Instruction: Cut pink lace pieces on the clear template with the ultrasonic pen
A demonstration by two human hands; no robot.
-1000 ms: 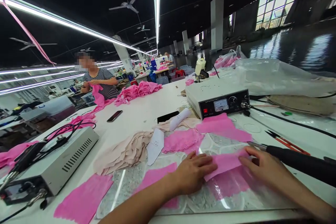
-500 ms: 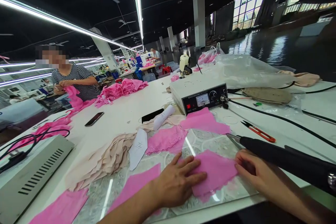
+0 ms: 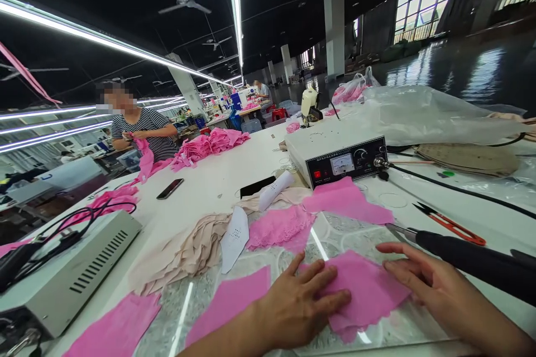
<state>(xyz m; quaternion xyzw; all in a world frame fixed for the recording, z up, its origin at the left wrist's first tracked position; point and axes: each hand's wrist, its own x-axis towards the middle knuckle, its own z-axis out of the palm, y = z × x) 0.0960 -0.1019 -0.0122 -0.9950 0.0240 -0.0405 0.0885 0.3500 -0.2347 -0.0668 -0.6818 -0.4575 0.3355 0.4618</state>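
Observation:
A pink fabric piece (image 3: 364, 290) lies on a glossy, marbled board (image 3: 234, 259) at the front of the table. My left hand (image 3: 304, 295) rests on its left side, fingers spread flat. At the upper right edge of the piece is my right hand (image 3: 422, 276), its forefinger stretched out and its thumb near the cloth. Behind that hand lies a black-handled tool (image 3: 460, 256) with a metal tip. More pink pieces (image 3: 234, 295) lie to the left, a lace-edged one (image 3: 278, 226) farther back, and another (image 3: 347, 201) before the control box (image 3: 343, 159).
Orange snips (image 3: 452, 223) lie at the right. Beige cloth (image 3: 184, 251), a white pattern card (image 3: 235, 239) and a phone (image 3: 170, 188) are left of centre. A grey metal box (image 3: 87, 268) with cables stands far left. Across the table, a person (image 3: 144, 128) handles pink fabric.
The view has shifted, so things sit farther right and the far-left box shows more. My right forefinger has lifted and stretched out from the fabric. My left hand stays on the cloth.

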